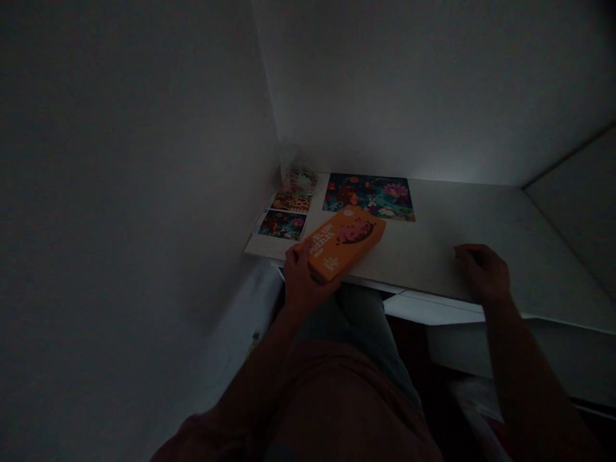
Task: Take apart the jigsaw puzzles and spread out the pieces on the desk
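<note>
My left hand [308, 282] grips the near left end of an orange puzzle box [344, 240], thumb on top and fingers below. The box is tilted over the table, with a pink picture and the word "PUZZLES" on its face. Behind it lies a colourful, dark-toned puzzle [370, 192], flat on the table and partly covered by the box. My right hand [484, 273] is over the right part of the table near the front edge, its fingers curled together. A small pale spot shows at its fingertips, too dim to name.
Two picture sheets, an orange-toned one [291, 201] and a dark one [282, 225], lie at the table's left end. Behind them stands a clear plastic bag [301, 178] with colourful pieces. Walls border the white table [433, 237] at left and back. The room is dim.
</note>
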`<act>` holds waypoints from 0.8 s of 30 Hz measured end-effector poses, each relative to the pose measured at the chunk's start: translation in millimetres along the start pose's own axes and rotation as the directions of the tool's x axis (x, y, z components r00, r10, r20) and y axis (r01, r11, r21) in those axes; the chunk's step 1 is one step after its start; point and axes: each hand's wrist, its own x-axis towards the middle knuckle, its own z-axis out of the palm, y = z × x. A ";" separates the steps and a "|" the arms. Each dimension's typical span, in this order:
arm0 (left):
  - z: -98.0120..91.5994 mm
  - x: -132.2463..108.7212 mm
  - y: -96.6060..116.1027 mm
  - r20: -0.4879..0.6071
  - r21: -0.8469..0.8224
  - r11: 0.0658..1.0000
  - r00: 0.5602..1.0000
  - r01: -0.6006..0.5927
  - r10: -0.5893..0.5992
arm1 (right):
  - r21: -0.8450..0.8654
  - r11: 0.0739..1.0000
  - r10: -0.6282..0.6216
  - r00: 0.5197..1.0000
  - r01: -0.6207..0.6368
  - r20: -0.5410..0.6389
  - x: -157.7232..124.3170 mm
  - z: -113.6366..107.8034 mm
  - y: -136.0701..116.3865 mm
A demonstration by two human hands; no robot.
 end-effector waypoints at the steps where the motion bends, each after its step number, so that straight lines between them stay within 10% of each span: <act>1: -11.7 0.7 -9.8 -0.041 0.012 1.000 0.999 -0.004 0.004 | 0.037 0.999 0.026 1.000 -0.027 0.016 -1.4 -0.9 -4.7; 7: -63.9 32.8 -69.9 -0.238 0.122 0.984 0.967 0.128 -0.096 | 0.025 0.988 0.149 0.988 -0.150 0.039 -7.2 -5.1 -27.1; 13: -44.6 63.5 -102.7 -0.392 0.183 0.938 0.897 0.294 -0.204 | -0.002 0.991 0.134 0.987 -0.135 0.086 -5.6 -6.2 -21.4; 19: -25.6 85.1 -75.5 -0.396 0.363 0.901 0.915 0.238 -0.082 | -0.026 0.988 0.155 0.981 -0.153 0.115 -5.7 -4.8 -20.5; 24: -37.5 198.5 -47.2 -0.135 0.387 0.920 0.991 0.056 -0.004 | -0.002 0.993 0.119 0.982 -0.120 0.148 -7.2 -3.9 -32.1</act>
